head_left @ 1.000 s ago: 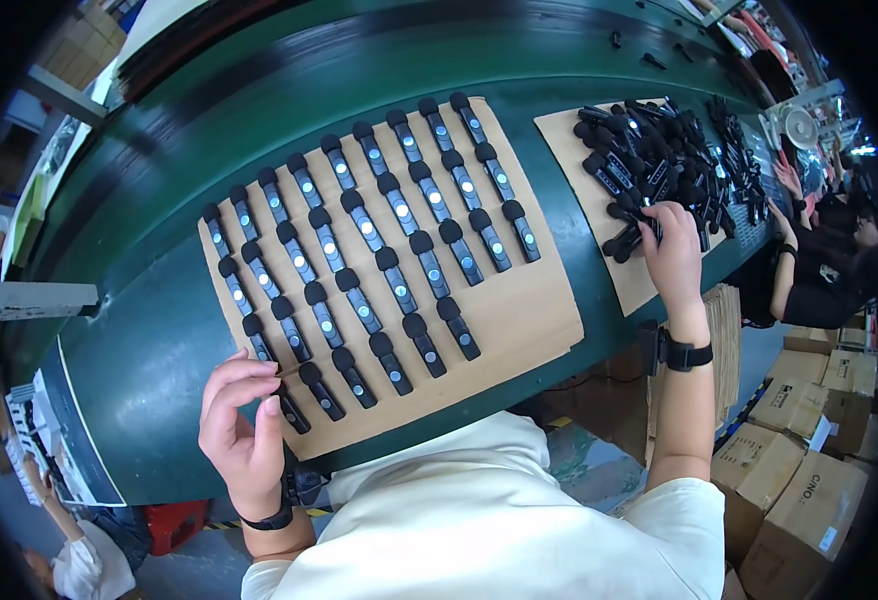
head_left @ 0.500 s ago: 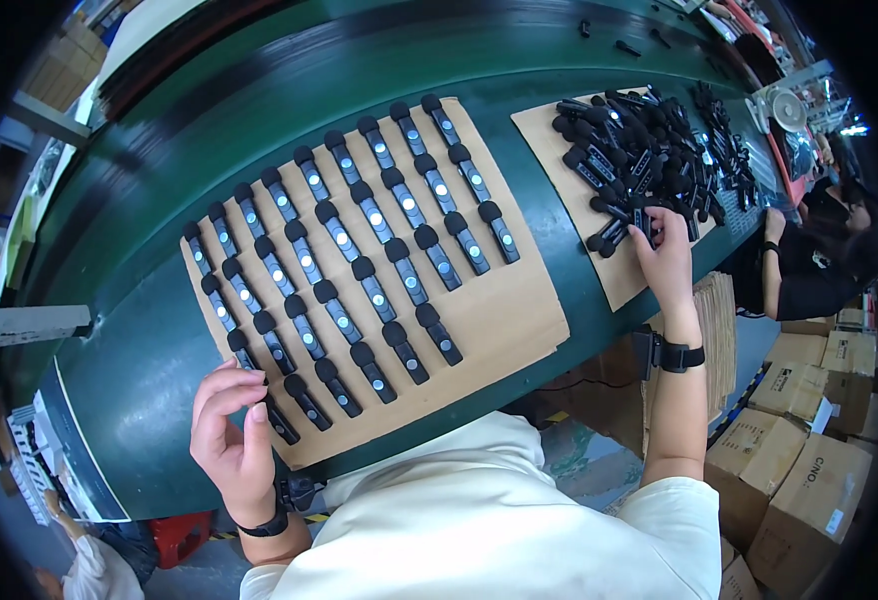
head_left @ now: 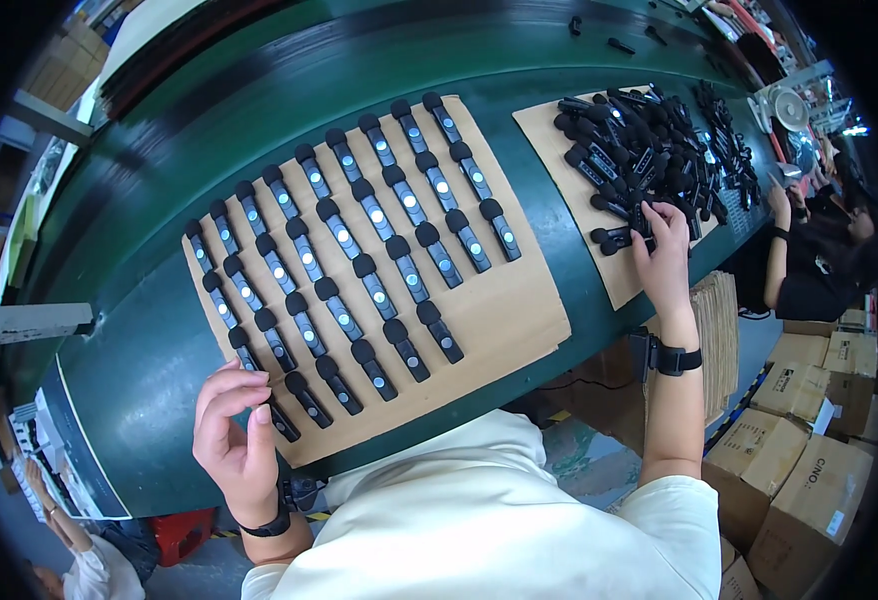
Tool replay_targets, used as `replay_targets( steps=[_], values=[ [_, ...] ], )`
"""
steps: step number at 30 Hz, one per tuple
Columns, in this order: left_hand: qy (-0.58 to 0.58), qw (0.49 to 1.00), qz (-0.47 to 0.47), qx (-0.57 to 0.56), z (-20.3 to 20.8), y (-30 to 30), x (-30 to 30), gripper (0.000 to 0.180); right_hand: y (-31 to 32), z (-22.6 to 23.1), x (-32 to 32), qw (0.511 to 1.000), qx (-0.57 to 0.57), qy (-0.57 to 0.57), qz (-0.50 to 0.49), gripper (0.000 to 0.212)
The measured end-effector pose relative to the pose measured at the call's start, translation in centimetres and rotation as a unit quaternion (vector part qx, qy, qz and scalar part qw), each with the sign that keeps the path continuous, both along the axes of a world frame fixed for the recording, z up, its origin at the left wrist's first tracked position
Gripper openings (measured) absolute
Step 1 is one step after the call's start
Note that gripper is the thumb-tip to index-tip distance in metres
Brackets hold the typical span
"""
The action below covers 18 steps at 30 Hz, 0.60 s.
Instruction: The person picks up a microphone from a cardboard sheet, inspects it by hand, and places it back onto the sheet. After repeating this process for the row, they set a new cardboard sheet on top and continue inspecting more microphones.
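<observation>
Small black microphones with foam tips and a round light spot lie in slanting rows on a cardboard sheet (head_left: 504, 320) to the left. My left hand (head_left: 234, 435) is at that sheet's near left corner, fingers bent and thumb apart. Its fingertips are beside the end microphone (head_left: 282, 420) of the nearest row and hide its top. On the right, my right hand (head_left: 667, 255) reaches to the near edge of a heap of the same microphones (head_left: 649, 150). Its thumb and fingers close around one black microphone (head_left: 641, 217), mostly hidden by the fingers.
Both sheets lie on a green conveyor belt (head_left: 149, 390). A second cardboard sheet (head_left: 614, 285) bears the heap. A metal bar (head_left: 29, 322) juts in from the left. Cardboard boxes (head_left: 809, 480) stand at lower right. A person in black (head_left: 819, 270) sits beyond the heap.
My right hand has shifted slightly at the heap's edge, and a microphone there lies at a different angle. My left hand has hardly moved. The person at right has raised a hand.
</observation>
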State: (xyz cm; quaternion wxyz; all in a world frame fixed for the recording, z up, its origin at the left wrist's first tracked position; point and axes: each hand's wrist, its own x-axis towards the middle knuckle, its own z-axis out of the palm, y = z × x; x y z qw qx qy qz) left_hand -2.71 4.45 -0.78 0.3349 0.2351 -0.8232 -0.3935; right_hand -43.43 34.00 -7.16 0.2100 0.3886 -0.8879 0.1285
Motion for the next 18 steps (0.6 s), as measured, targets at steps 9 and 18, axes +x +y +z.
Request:
replay_targets(
  steps=[9, 18],
  values=[
    [0.003, 1.0, -0.001, 0.003, 0.0, 0.1, -0.1, 0.008, 0.4, -0.2, -0.4, 0.999, -0.049, -0.011, 0.005, 0.028],
    [0.008, 1.0, -0.014, -0.005, 0.4, 0.5, -0.4, 0.01, -1.6, 4.1, 3.6, 0.928, -0.23, -0.293, 0.026, 0.027]
  ],
)
